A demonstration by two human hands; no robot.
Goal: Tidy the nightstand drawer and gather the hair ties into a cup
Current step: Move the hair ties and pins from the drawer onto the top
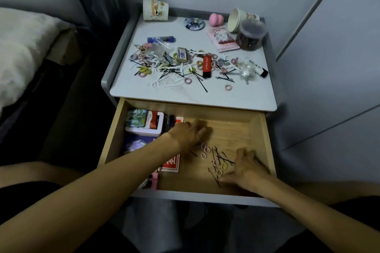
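Seemingly empty, the left hand (190,132) and right hand (247,167) are spreading relaxed fingers inside the pale wooden drawer (264,141), with small pastel elastic hair ties (205,151) lying between them, likely light, stretchy, and easiest pinched by the loop.

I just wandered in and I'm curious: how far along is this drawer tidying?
Early to midway. Done: boxes are packed on the drawer's left side. In hand: left hand and right hand are in the drawer by loose hair ties and hairpins. Left: more hair ties lie scattered on the nightstand top, and the paper cup on its side looks empty.
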